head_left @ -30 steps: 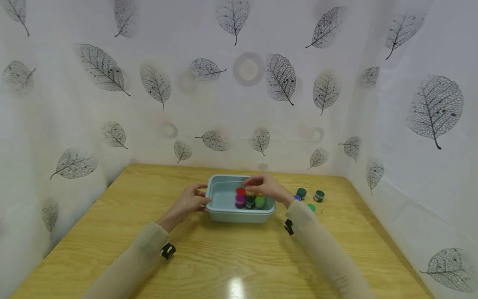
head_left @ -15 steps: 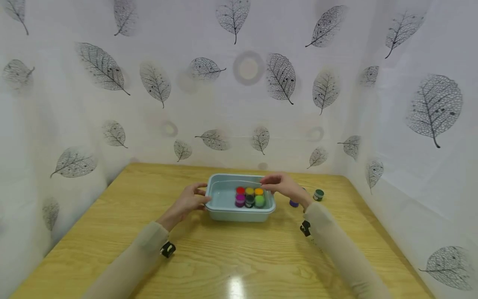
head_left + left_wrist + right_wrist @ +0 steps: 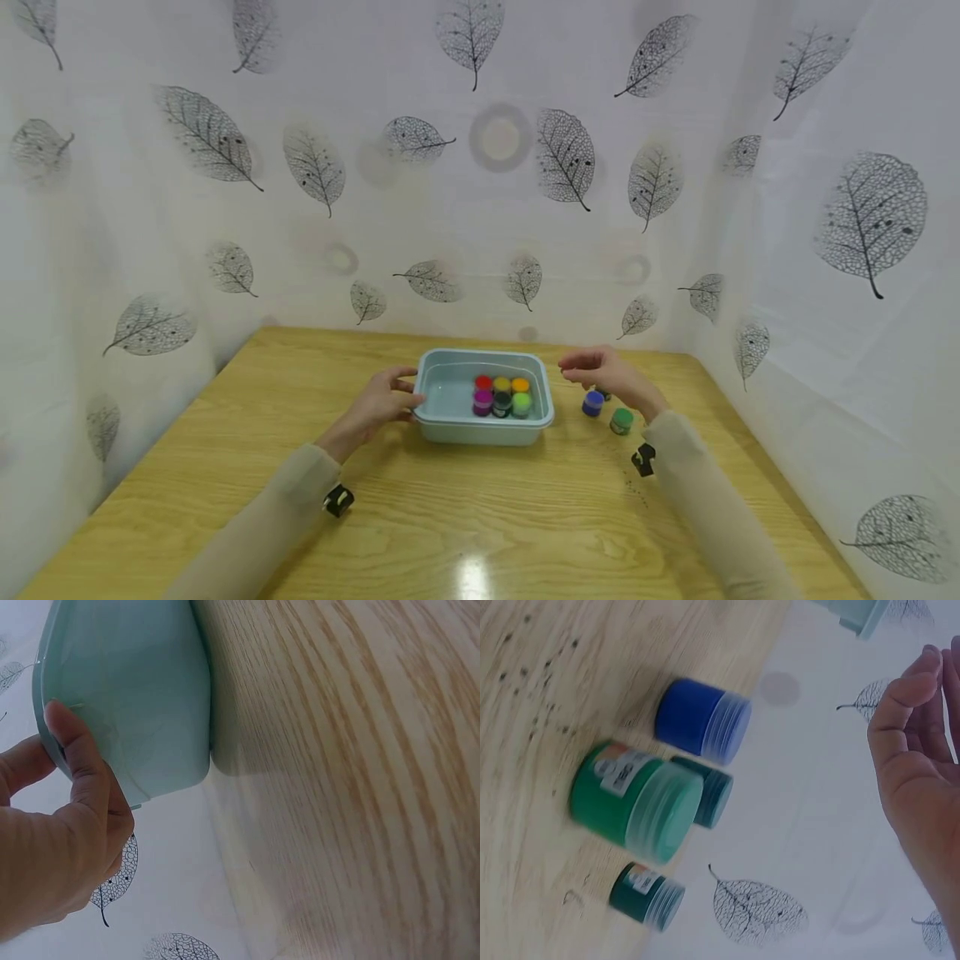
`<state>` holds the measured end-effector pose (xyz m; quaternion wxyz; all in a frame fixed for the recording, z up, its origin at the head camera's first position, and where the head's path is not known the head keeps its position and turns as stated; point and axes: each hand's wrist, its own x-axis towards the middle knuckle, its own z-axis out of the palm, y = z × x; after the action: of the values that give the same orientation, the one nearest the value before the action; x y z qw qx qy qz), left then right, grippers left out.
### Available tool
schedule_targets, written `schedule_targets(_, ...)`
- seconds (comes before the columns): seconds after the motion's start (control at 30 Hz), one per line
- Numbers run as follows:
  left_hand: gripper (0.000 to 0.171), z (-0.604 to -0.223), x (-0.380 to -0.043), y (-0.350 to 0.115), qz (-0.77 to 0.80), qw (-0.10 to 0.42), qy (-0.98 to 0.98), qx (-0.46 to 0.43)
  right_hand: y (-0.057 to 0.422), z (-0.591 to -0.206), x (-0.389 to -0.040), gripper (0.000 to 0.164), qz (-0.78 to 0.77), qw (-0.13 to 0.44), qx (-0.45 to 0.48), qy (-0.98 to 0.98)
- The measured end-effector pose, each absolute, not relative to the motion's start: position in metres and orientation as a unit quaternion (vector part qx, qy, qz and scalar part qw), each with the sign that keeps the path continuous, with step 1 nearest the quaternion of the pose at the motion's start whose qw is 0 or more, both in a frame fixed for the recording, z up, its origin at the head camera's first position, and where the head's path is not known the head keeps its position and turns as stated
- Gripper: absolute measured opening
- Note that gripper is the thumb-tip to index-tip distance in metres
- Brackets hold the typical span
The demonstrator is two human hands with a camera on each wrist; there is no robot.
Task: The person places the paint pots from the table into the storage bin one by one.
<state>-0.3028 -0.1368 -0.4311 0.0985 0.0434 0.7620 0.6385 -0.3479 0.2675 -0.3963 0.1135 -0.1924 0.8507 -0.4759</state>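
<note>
A pale blue-green plastic tub stands on the table, with several small paint jars grouped in its right half, among them a red jar, a purple jar and a light green jar. My left hand holds the tub's left end, thumb and fingers pinching the rim in the left wrist view. To the right of the tub, my right hand hovers with loosely bent fingers and nothing in them. Below it are a blue paint jar and a green paint jar.
In the right wrist view, a teal jar sits partly behind the green one, and a small dark green jar stands nearby. Dark specks mark the wooden table. A leaf-patterned curtain surrounds the table's back and sides.
My right hand has moved from over the tub out to the right, uncovering the yellow and orange jars inside. My left hand stays at the tub's left end.
</note>
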Motion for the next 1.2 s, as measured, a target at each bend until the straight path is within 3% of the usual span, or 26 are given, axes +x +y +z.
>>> schedule_targets(0.63,0.060,-0.433,-0.304,-0.137,0.633,0.096,0.767,0.044,0.320,-0.406,-0.339,0.041,-0.419,0.141,-0.156,0.883)
schedule_targets(1.2,0.061,-0.433,-0.305,-0.137,0.633,0.098,0.767,0.030,0.357,-0.422,-0.336,0.049,-0.413,0.156,-0.187,0.878)
